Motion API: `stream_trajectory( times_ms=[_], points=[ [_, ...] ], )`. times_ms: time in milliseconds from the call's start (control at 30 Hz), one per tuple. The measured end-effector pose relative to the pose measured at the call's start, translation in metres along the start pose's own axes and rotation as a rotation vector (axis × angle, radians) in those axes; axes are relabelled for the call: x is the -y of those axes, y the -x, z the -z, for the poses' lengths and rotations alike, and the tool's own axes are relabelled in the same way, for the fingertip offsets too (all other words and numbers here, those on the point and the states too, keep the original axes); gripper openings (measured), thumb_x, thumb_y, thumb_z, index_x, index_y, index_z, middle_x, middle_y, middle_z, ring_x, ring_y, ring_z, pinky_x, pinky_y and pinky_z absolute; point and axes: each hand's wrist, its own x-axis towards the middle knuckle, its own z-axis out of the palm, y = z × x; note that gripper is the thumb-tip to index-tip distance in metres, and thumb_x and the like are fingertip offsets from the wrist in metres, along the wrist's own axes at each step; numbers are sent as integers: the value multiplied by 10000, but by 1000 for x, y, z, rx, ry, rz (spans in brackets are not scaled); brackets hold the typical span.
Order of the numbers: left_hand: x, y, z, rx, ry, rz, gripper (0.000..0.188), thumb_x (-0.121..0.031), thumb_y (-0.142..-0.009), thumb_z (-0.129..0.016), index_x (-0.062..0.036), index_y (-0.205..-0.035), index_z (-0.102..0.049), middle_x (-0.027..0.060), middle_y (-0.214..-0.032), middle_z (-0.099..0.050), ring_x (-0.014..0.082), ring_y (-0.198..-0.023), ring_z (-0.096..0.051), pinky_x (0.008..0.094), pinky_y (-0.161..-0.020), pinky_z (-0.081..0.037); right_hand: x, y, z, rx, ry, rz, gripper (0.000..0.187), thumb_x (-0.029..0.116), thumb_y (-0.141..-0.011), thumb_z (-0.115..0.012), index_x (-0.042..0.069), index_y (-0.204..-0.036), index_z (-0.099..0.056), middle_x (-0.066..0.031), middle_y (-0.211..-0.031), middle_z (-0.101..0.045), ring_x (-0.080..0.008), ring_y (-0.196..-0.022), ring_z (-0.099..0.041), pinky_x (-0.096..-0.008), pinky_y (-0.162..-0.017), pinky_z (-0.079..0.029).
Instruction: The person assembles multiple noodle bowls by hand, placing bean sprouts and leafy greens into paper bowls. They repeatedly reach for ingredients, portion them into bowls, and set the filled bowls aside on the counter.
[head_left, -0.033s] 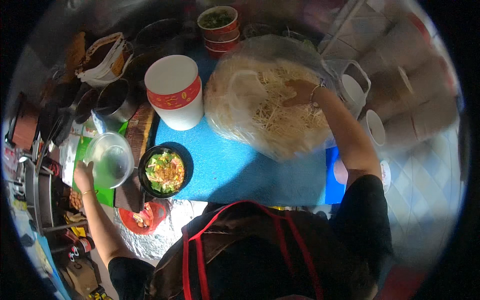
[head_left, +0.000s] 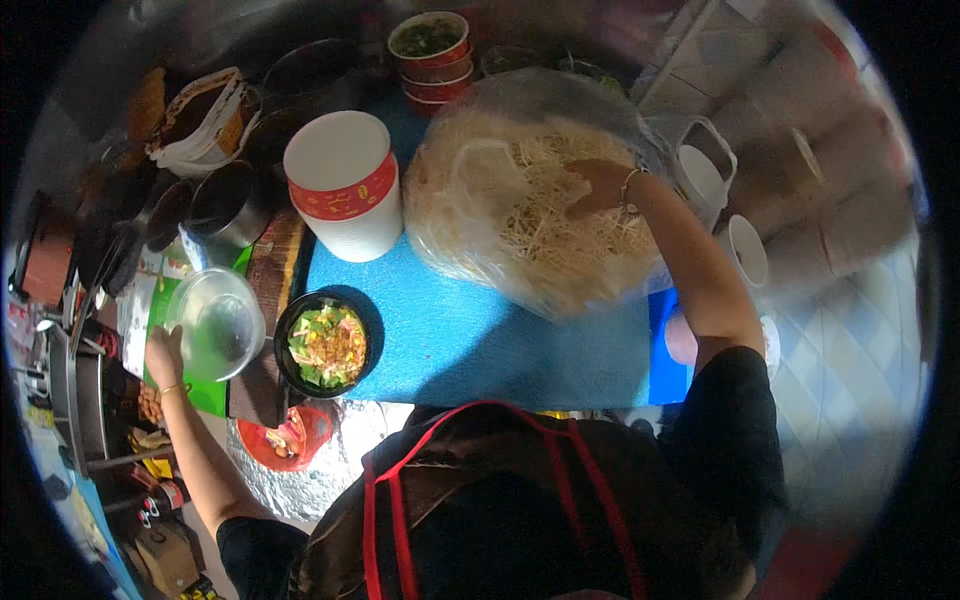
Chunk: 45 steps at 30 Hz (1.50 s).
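My left hand (head_left: pixel 165 357) grips the side of a round clear plastic bowl (head_left: pixel 216 324), its fingers at the rim. The bowl is held over a green surface on the left. My right hand (head_left: pixel 603 188) reaches into a big clear plastic bag (head_left: pixel 465 215) of thin pale strands (head_left: pixel 550 240), like dry noodles or bean sprouts. Its thumb and fingers look spread, resting at the strands, with nothing visible between them. Between both arms, a black bowl (head_left: pixel 327 345) holds chopped greens, pale strips, yellow bits and a brown topping.
A tall stack of white paper bowls (head_left: pixel 345 185) stands on the blue work surface (head_left: pixel 500 350). Behind are stacked red tubs (head_left: pixel 430 60) with greens on top. Pots (head_left: pixel 225 200) and a smeared white bucket (head_left: pixel 205 120) sit far left. A red basket (head_left: pixel 285 437) lies near me.
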Motion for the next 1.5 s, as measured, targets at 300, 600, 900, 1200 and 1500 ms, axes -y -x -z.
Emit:
stream_trajectory(
  times_ms=[300,600,900,1200,1500],
  points=[
    [-82,8,66,167,776,224,324,-285,-875,-476,-1,-1023,-521,104,-1019,-595,195,-860,-594,294,-669,-475,4,10,-42,82,294,174,1040,362,-497,-785,144,-1329,-198,-137,-1364,-212,-295,-1255,-224,-421,-1020,-235],
    [-258,123,40,611,1015,180,266,-317,-832,-526,-61,-773,-566,161,-1039,-580,266,-882,-599,383,-677,-527,19,-6,-57,-3,436,166,876,204,-539,-770,197,-1274,-293,-65,-1332,-276,-294,-1214,-284,-422,-995,-289],
    [-338,144,37,672,1043,10,337,-254,-869,-455,31,-987,-589,128,-1009,-595,200,-921,-568,300,-658,-518,7,-14,-52,-103,331,246,665,163,-608,-683,138,-1218,-418,-101,-1216,-457,-279,-1130,-430,-386,-923,-391],
    [-383,103,65,534,910,-96,311,-230,-862,-462,39,-920,-606,122,-952,-621,145,-803,-574,248,-668,-462,-15,8,-37,-456,154,141,667,197,-562,-717,143,-1179,-470,-118,-1165,-502,-289,-1027,-505,-391,-864,-419],
    [-533,26,67,238,87,-571,359,-310,-763,-453,9,-761,-617,195,-724,-595,321,-657,-578,388,-630,-434,-35,39,7,-712,64,72,565,108,-577,-689,58,-1113,-516,-127,-1077,-554,-267,-986,-535,-368,-816,-446]
  ],
)
